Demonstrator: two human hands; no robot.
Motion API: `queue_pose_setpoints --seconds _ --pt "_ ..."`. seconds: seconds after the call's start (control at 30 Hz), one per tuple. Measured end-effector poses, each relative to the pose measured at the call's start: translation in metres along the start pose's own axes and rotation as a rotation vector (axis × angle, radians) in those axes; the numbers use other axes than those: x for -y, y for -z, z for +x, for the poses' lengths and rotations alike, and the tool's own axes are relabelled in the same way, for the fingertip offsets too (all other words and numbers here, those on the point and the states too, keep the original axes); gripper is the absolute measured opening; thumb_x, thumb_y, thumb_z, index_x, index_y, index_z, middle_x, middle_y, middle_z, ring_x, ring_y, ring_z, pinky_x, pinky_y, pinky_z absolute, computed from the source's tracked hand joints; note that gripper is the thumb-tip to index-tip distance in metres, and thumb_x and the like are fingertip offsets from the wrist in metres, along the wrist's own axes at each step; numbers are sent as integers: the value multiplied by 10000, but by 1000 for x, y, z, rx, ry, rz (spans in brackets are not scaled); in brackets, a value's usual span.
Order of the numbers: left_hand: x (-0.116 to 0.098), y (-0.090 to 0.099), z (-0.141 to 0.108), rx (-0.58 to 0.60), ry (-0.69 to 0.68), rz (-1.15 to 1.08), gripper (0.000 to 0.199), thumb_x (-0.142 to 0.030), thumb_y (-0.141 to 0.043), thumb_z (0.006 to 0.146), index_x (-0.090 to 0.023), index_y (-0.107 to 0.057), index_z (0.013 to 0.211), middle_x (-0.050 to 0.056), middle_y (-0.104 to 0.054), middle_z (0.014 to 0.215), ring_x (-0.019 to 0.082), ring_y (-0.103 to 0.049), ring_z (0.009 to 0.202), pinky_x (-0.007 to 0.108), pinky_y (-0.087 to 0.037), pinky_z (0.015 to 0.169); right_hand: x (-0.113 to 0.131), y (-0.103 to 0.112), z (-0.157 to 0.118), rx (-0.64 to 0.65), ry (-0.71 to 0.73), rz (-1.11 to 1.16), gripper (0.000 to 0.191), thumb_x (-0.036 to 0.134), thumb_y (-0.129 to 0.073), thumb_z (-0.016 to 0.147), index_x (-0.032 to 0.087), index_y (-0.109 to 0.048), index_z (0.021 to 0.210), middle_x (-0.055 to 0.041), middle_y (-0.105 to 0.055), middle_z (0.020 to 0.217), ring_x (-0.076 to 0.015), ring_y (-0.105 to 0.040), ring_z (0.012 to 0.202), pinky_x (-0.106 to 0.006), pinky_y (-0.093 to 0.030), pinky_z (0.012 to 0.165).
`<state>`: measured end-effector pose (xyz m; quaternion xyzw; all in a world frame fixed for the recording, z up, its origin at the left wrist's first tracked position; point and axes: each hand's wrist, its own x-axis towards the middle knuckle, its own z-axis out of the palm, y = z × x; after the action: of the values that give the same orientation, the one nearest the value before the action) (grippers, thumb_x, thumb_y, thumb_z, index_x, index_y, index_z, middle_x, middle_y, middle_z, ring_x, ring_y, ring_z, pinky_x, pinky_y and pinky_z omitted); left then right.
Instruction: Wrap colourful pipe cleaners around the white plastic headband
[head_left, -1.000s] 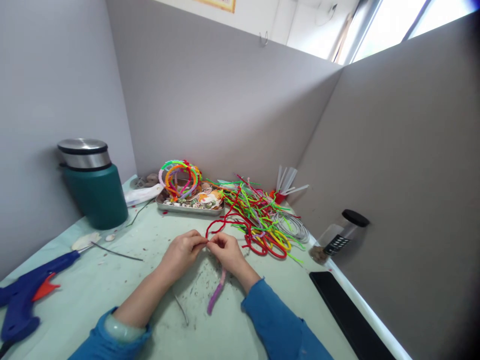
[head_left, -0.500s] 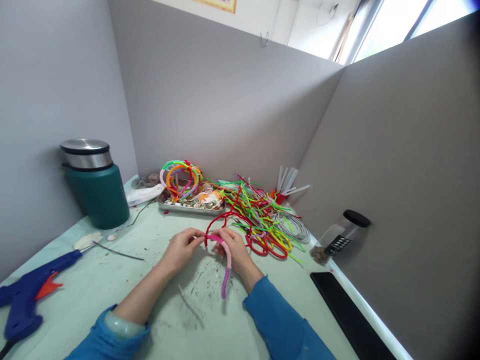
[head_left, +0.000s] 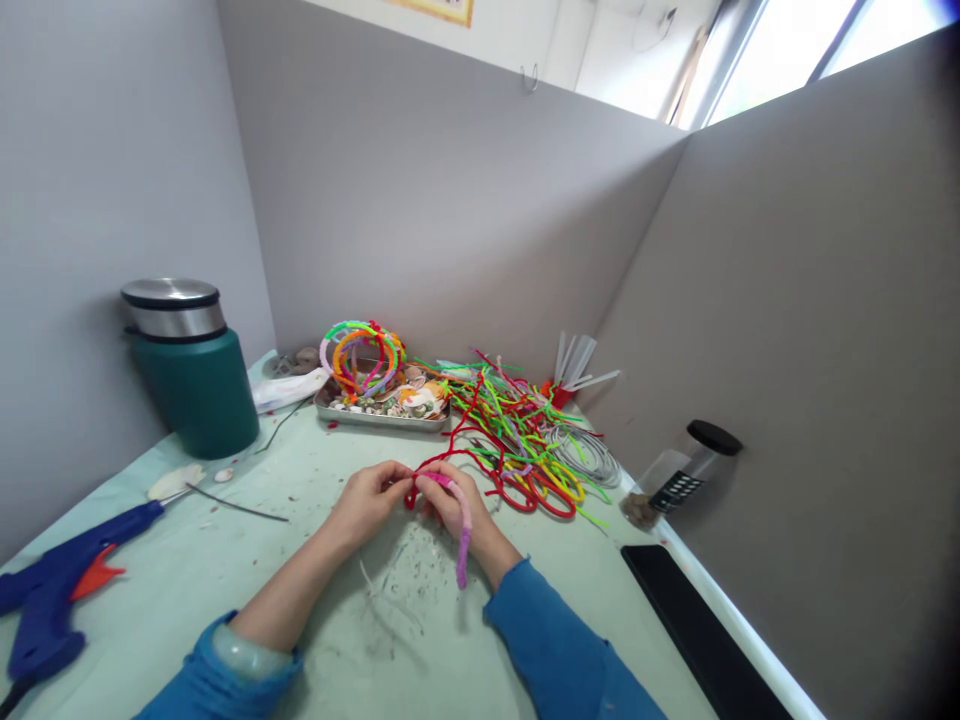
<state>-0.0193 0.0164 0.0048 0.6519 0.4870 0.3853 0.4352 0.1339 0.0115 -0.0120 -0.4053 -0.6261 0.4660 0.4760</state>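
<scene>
Both hands meet over the middle of the table. My left hand (head_left: 373,500) pinches a red fuzzy stem (head_left: 410,497) at its fingertips. Close beside it, my right hand (head_left: 454,505) is closed on a fuzzy-wrapped strip (head_left: 466,525), which runs from hot pink through light pink to purple and curves down over the fingers. A length of red stem extends behind the hands toward the pile of coloured stems (head_left: 510,410). The fingertips hide just where the red stem and the strip meet.
A blue glue gun (head_left: 67,580) and a green bottle (head_left: 193,380) stand at the left. Behind are a metal tray (head_left: 382,420) with coloured rings and small pieces, and red-handled scissors (head_left: 553,497). To the right are a clear jar (head_left: 679,480) and a black flat object (head_left: 697,630).
The pink and purple strip has shifted slightly right with my right hand. The red stem is now drawn in lower and closer around the fingertips.
</scene>
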Motion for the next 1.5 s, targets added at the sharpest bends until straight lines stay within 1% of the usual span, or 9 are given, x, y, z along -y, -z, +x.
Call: queue_pose_setpoints --seconds 0.2,0.43,0.67,0.87,1.03,1.13,1.23,1.4,1.5 --pt "-6 -3 -3 56 188 -230 321 -438 -594 668 -149 -571 805 -76 -471 469 36 -288 317 167 -216 307 0 -1 0 -66 16 -17 211 368 -548 779 172 -597 843 33 -517 514 -95 -476 434 -194 -352 421" --pt "-8 0 -5 142 281 -506 327 -429 -661 638 -134 -563 741 -121 -266 359 27 -159 326 154 -183 295 -1 -2 0 -151 126 -42 195 362 -582 754 193 -661 812 -22 -606 726 -98 -503 502 -216 -395 473" --pt "-7 3 -7 266 283 -672 227 -352 -620 722 -136 -555 702 -111 -267 378 18 -114 335 143 -152 298 3 0 0 -158 127 -2 190 360 -604 733 192 -675 789 -26 -617 720 -107 -500 514 -223 -407 488" --pt "-3 2 -6 344 248 -722 232 -332 -576 765 -126 -547 663 -104 -275 355 19 -115 324 143 -169 297 9 -1 0 -131 77 85 159 330 -617 721 188 -667 771 -12 -603 694 -93 -482 466 -215 -377 435" --pt "-5 3 -6 314 248 -745 221 -318 -601 743 -120 -548 660 -102 -285 361 12 -133 320 138 -175 297 6 -2 -1 -116 112 14 188 333 -572 767 182 -660 836 -15 -620 712 -116 -527 564 -225 -421 527" --pt "-7 5 -4 224 252 -745 195 -298 -610 733 -114 -562 692 -107 -281 365 6 -127 316 131 -166 296 4 -3 -3 -86 166 -94 225 342 -518 813 189 -645 917 -31 -639 819 -145 -561 732 -246 -439 653" --pt "-7 7 -1 112 257 -769 169 -269 -616 721 -110 -564 693 -102 -304 375 -1 -128 309 125 -139 286 6 -5 -5 -32 277 -284 200 322 -525 819 202 -634 937 -38 -633 889 -163 -541 873 -287 -402 793" --pt "-4 12 1 -21 270 -861 155 -224 -623 697 -115 -535 630 -89 -348 394 -7 -165 294 118 -132 271 6 -8 -6 79 431 -509 102 296 -604 772 205 -624 813 -17 -635 813 -155 -542 832 -331 -328 878" --pt "-4 14 2 -27 271 -882 149 -227 -611 710 -106 -550 648 -91 -346 388 -9 -170 282 117 -135 263 4 -9 -6 90 440 -586 90 273 -612 766 199 -611 817 -16 -633 801 -158 -533 836 -329 -320 879"
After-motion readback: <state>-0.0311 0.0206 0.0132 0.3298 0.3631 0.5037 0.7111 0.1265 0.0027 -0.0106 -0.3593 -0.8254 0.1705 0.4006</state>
